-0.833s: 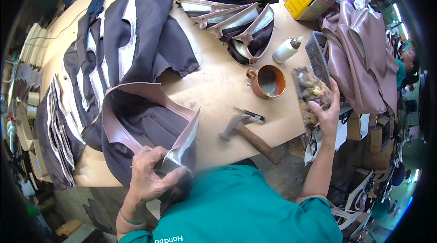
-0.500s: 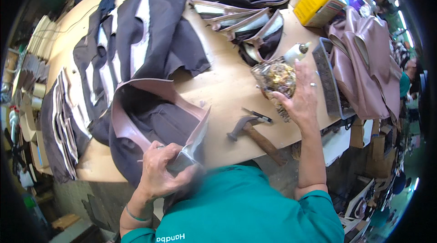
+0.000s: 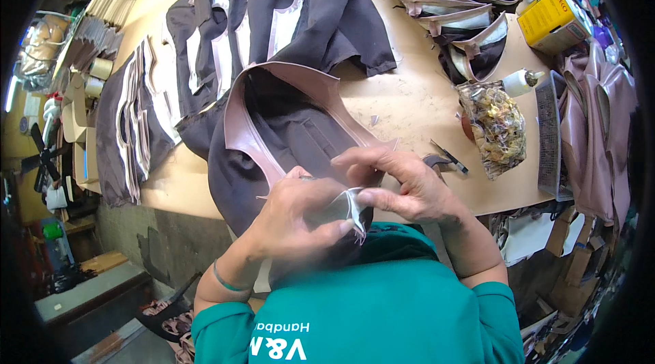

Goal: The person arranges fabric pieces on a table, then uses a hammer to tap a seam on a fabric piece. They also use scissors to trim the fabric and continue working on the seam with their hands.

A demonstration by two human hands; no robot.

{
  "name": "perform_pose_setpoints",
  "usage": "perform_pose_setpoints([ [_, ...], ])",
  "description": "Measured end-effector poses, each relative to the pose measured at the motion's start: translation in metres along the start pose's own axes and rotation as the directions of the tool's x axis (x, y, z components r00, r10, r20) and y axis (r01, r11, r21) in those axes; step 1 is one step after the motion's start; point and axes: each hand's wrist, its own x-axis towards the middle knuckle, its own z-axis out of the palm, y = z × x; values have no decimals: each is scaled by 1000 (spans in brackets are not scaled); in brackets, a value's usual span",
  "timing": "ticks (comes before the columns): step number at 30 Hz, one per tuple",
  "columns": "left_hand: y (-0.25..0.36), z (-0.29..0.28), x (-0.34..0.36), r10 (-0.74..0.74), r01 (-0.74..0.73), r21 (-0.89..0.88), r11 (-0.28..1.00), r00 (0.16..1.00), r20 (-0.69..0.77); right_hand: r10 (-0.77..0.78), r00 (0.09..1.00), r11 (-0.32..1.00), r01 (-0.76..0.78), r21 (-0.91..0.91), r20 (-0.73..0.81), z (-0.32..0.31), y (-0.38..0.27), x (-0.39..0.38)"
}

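Note:
An unfinished handbag (image 3: 310, 133), with dark lining and a dusty-pink leather rim, lies in front of me at the table's near edge. My left hand (image 3: 293, 217), somewhat blurred, is closed on the bag's near rim, where a pale folded edge (image 3: 356, 210) with loose threads shows. My right hand (image 3: 409, 186) meets it from the other side, its thumb against the same pale edge and its fingers curved above the bag. Beyond my right hand lie a dark pen-like tool (image 3: 450, 157) and a hammer's head (image 3: 434, 160), the hammer's handle hidden.
Dark panels with pink-and-white edges (image 3: 290, 2) cover the table's far left; more bag pieces (image 3: 450, 16) lie at the far right. On the right are a crusted container (image 3: 495, 125), a white bottle (image 3: 520, 83), a yellow tin (image 3: 554, 19), a grey crate (image 3: 549, 135) and pink leather (image 3: 597, 132).
My right hand has left the crusted container and come to the bag's rim beside my left hand. My left hand stays on the bag. The view has shifted, so the table appears farther right.

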Motion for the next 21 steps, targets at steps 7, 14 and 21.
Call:
perform_pose_setpoints([
  [7,2,-3,5,-88,90,-30,995,995,49,-149,987,945,126,-301,-55,1,-3,-1],
  [14,-2,2,9,-63,64,-17,998,997,52,-277,952,911,217,-352,-130,4,2,-4],
  [21,10,8,13,-151,150,-21,988,987,-56,-242,951,920,162,-356,-193,10,-1,-3],
])
